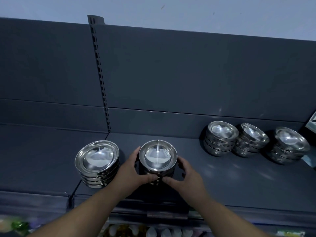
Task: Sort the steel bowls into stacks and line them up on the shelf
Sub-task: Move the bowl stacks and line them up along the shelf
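Two bare forearms rise from the bottom edge, above a lower shelf of blurred goods too soft to identify. The left hand and the right hand are both curled round the middle stack of steel bowls. The left cups its left side and the right cups its right side, with the two thumbs lying close together on the near face, not quite meeting. That stack sits towards the front of the dark grey top shelf, its top bowl open side up and catching a bright streak of light. Just beside it, past the left hand's fingers, stands the left stack of wider, shallower bowls, leaning a little, close to the seam between two shelf boards. Farther back and well off to the right, three more piles stand in a row near the rear of the shelf: the first pile, the second pile and the third pile. They are packed so closely that I cannot tell whether they touch. Behind everything rises the grey back panel, split by a slotted upright, and above that is a pale wall.
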{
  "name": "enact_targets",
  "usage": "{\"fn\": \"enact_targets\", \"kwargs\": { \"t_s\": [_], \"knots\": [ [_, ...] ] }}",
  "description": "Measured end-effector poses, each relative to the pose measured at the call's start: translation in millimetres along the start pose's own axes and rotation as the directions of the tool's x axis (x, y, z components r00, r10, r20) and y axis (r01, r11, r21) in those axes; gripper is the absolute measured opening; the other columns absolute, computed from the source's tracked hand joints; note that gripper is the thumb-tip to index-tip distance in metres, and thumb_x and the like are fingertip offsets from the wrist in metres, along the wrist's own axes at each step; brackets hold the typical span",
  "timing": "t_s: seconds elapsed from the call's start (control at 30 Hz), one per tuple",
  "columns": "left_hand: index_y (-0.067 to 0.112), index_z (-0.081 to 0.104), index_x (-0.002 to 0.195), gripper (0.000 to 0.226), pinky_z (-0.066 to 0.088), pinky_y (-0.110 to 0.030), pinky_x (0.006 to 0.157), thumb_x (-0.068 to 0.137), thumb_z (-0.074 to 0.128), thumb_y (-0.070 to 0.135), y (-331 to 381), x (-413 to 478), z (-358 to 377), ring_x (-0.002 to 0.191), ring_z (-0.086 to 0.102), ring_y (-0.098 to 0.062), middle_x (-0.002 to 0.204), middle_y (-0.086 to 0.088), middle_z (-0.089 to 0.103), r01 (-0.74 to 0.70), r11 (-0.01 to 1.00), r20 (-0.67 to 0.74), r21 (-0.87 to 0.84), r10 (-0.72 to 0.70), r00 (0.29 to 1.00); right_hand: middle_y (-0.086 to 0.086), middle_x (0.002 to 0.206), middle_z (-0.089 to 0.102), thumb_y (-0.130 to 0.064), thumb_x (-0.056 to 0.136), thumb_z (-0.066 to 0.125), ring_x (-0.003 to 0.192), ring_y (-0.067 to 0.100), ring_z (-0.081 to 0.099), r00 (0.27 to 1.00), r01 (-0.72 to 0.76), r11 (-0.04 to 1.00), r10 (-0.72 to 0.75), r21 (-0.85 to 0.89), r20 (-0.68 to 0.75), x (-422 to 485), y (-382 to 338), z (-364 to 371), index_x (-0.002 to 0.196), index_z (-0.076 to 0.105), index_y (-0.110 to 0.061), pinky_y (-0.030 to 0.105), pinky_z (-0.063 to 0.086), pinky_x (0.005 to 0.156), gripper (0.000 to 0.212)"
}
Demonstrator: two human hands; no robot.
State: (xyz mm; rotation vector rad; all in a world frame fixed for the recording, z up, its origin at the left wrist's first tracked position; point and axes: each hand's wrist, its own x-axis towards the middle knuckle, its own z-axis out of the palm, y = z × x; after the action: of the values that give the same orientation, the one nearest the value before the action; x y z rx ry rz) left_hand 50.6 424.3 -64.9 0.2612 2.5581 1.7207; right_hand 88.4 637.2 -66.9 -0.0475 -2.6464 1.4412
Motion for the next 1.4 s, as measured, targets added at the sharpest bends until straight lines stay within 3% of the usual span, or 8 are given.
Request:
{"fn": "enact_targets", "kwargs": {
  "t_s": [0.33, 0.57, 0.67, 0.77, 0.97, 1.07, 1.27, 1.4],
  "knots": [
    [0.038, 0.031, 0.144, 0.112, 0.034, -0.022, 0.102, 0.047, 0.079, 0.068, 10, -5, -2, 0.131, 0.042, -0.005, 0.143, 0.014, 0.046, -0.017, 1.0, -0.026, 0.019, 0.017, 1.0, -0.013, 0.136, 0.055, -0.048, 0.069, 0.081, 0.125, 0.005, 0.049, 1.0, 0.026, 0.996, -0.024, 0.09, -0.014, 5, -12, -9, 0.139, 0.046, -0.037, 0.026, 0.043, 0.103, 0.079],
    [0.037, 0.023, 0.147, 0.113, 0.033, -0.016, 0.099, 0.055, 0.089, 0.044, 6, -7, 1, 0.125, 0.042, 0.001, 0.135, 0.022, 0.045, -0.005, 1.0, -0.018, 0.017, 0.005, 1.0, -0.031, 0.125, 0.055, -0.047, 0.062, 0.085, 0.119, -0.006, 0.05, 1.0, 0.014, 0.996, -0.016, 0.083, 0.024, 4, -1, -8, 0.138, 0.042, -0.043, 0.019, 0.041, 0.099, 0.088],
    [0.048, 0.027, 0.14, 0.11, 0.032, 0.004, 0.086, 0.052, 0.091, 0.041, -2, -12, 5, 0.109, 0.045, 0.02, 0.119, 0.036, 0.045, 0.001, 1.0, -0.01, 0.014, -0.001, 1.0, -0.029, 0.126, 0.052, -0.038, 0.061, 0.087, 0.12, -0.003, 0.05, 0.997, -0.017, 0.998, 0.012, 0.058, 0.082, 4, 8, -5, 0.141, 0.038, -0.041, 0.015, 0.039, 0.097, 0.094],
    [0.04, 0.028, 0.142, 0.105, 0.034, 0.009, 0.075, 0.058, 0.091, 0.029, -11, -15, 11, 0.097, 0.044, 0.03, 0.112, 0.035, 0.048, 0.018, 1.0, -0.022, 0.004, -0.018, 1.0, -0.024, 0.123, 0.054, -0.03, 0.066, 0.086, 0.122, 0.001, 0.049, 0.993, -0.029, 0.999, 0.024, 0.04, 0.118, 5, 14, -1, 0.14, 0.038, -0.04, 0.014, 0.038, 0.095, 0.089],
    [0.042, 0.031, 0.137, 0.095, 0.039, -0.015, 0.096, 0.063, 0.088, 0.022, -18, -14, 18, 0.116, 0.053, 0.0, 0.128, 0.014, 0.054, 0.023, 1.0, -0.042, 0.002, -0.023, 0.999, -0.031, 0.115, 0.056, -0.025, 0.068, 0.085, 0.112, -0.005, 0.053, 0.998, -0.024, 0.998, 0.021, 0.06, 0.065, 2, 15, 1, 0.131, 0.042, -0.048, -0.006, 0.037, 0.077, 0.079],
    [0.031, 0.034, 0.142, 0.097, 0.036, -0.005, 0.091, 0.062, 0.089, 0.025, -19, -14, 18, 0.117, 0.049, 0.003, 0.132, 0.014, 0.05, 0.009, 1.0, -0.052, 0.008, -0.008, 0.999, -0.028, 0.118, 0.058, -0.028, 0.067, 0.085, 0.114, -0.003, 0.054, 0.998, -0.016, 0.999, 0.014, 0.047, 0.058, 1, 14, 0, 0.133, 0.044, -0.046, -0.001, 0.038, 0.081, 0.08],
    [0.039, 0.038, 0.135, 0.091, 0.035, 0.006, 0.08, 0.061, 0.089, 0.03, -15, -12, 17, 0.106, 0.044, 0.027, 0.119, 0.033, 0.048, -0.027, 0.999, -0.067, -0.031, 0.025, 0.997, -0.014, 0.122, 0.06, -0.034, 0.065, 0.086, 0.113, 0.003, 0.055, 0.999, -0.021, 1.0, 0.021, 0.012, 0.042, 2, 11, 3, 0.135, 0.049, -0.038, 0.009, 0.039, 0.085, 0.079],
    [0.037, 0.039, 0.136, 0.092, 0.037, 0.005, 0.081, 0.061, 0.09, 0.024, -16, -11, 16, 0.107, 0.049, 0.023, 0.122, 0.025, 0.054, -0.023, 0.998, -0.058, -0.064, 0.02, 0.998, -0.014, 0.116, 0.059, -0.033, 0.066, 0.086, 0.111, 0.004, 0.056, 0.999, -0.024, 1.0, 0.024, 0.007, 0.025, 2, 12, 2, 0.133, 0.052, -0.037, 0.013, 0.041, 0.087, 0.076]
  ]
}}
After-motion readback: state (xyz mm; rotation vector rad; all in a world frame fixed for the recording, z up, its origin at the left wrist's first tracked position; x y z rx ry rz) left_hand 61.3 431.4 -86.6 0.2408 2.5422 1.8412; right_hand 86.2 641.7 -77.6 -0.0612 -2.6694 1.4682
